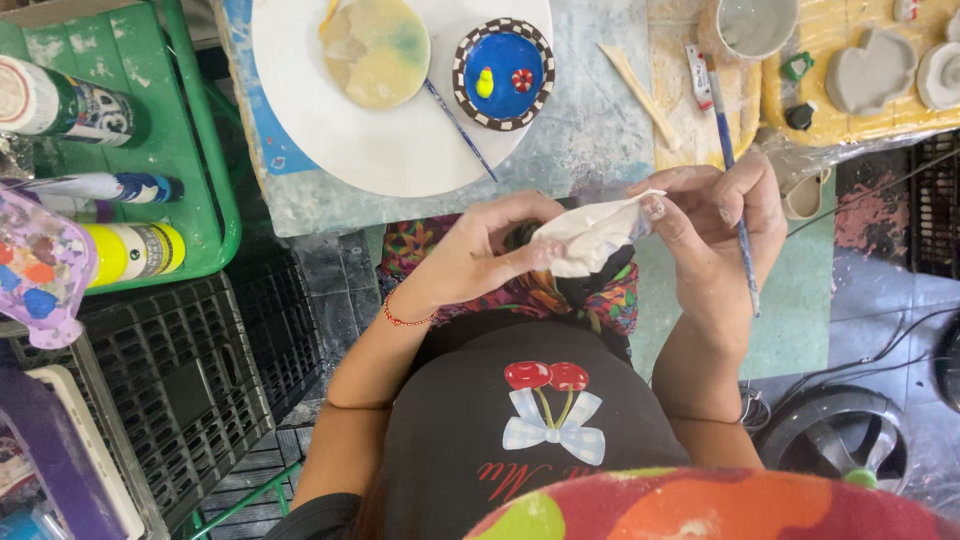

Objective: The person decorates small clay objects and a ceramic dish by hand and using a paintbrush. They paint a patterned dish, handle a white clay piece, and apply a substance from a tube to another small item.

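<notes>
The desk (pixel 590 140), paint-smeared and pale, filled the twelve o'clock part of the view, and on it sat a big white round board (pixel 390 140). At nine o'clock stood a green tray (pixel 205 150) carrying paint bottles (pixel 130 250) laid on their sides, with black plastic crates (pixel 180 380) below it toward seven o'clock. At one o'clock lay a yellow mat (pixel 870 120) bearing grey clay pieces.

On the white board rested a pale yellowish disc (pixel 378 50) at eleven o'clock and, just beside it, a small round dish (pixel 503 72) painted blue inside with a checked rim.

Nearer the person, at the centre of the view, both hands met over the lap. The left hand (pixel 480 250) came in from eight o'clock, wrist bent, its fingers pinched shut on the near end of a crumpled white cloth (pixel 590 238). The right hand (pixel 715 225) came up from five o'clock, its thumb and forefinger gripping the cloth's far corner, so the cloth lay stretched between the two hands and touching both. The same right hand also clasped a thin blue paintbrush (pixel 742 250), which ran from twelve o'clock down toward five o'clock across the palm. A red thread bracelet (pixel 405 320) circled the left wrist.
</notes>
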